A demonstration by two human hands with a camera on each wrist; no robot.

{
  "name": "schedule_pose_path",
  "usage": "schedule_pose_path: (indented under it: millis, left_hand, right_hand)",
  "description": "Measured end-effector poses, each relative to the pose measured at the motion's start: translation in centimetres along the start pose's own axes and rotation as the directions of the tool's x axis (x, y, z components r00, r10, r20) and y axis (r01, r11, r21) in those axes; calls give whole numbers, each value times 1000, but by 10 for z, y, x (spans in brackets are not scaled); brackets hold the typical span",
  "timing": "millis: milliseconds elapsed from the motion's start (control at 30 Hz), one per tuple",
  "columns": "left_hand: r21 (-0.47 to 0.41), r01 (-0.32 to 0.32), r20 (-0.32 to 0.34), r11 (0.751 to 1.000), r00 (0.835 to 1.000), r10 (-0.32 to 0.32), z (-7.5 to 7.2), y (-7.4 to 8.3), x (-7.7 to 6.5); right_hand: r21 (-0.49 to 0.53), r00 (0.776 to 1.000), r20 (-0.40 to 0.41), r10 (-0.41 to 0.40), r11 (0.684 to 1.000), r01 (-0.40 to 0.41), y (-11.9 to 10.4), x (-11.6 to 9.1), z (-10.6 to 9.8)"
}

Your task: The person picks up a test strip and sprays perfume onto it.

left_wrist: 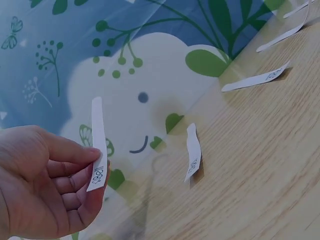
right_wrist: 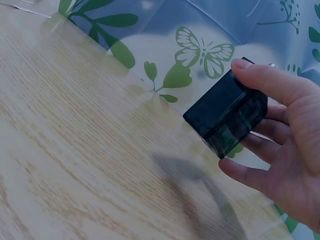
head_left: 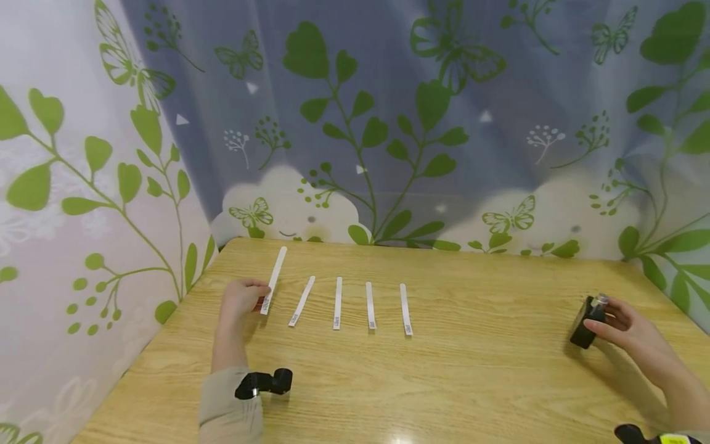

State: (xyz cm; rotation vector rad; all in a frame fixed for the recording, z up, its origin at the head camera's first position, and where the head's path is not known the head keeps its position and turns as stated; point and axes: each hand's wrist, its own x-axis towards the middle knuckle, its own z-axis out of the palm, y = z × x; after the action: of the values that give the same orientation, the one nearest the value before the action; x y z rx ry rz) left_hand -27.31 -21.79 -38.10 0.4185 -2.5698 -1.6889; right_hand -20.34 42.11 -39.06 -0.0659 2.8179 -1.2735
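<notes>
My left hand (head_left: 238,300) pinches a white paper test strip (head_left: 275,275) between thumb and fingers at the table's left side. In the left wrist view this strip (left_wrist: 99,125) stands nearly upright, with dark print at its lower end. Several more printed paper strips (head_left: 338,302) lie in a spaced row to the right of that hand; a curled one (left_wrist: 194,150) is nearest. Over the table's right side, my right hand (head_left: 640,336) grips a black perfume bottle (head_left: 583,327), tilted, with its spray top uncovered. The right wrist view shows the bottle (right_wrist: 220,107) held between thumb and fingers.
The wood-grain table (head_left: 477,364) reaches a patterned blue and white curtain (head_left: 388,203) at the back. A pale patterned curtain (head_left: 89,246) hangs along the left edge. Black camera mounts (head_left: 266,383) sit on both wrists.
</notes>
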Motion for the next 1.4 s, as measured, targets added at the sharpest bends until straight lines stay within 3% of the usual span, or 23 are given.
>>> schedule_pose_path:
  millis: [200,467,800,933,1200,1400]
  left_hand:
    - [-6,-16,56,1000,998,17,6,9,-2]
    - [3,-45,119,999,992,44,15,21,-1]
    - [21,-74,165,997,984,69,23,33,-4]
    - [15,-77,185,997,980,73,30,36,-4]
    - [15,-111,245,994,964,104,44,42,-3]
    - [38,-124,280,992,954,108,56,53,-8]
  right_hand:
    - [-47,997,-72,-37,998,33,-6,3,1]
    - [82,971,-165,-173,979,189,-19,4,3]
    - [133,946,-185,-266,947,292,-39,6,11]
    - [254,922,-192,-336,891,377,-42,7,15]
    - [535,877,-170,-450,705,466,-54,5,19]
    - [605,856,-132,-500,644,469,-66,4,20]
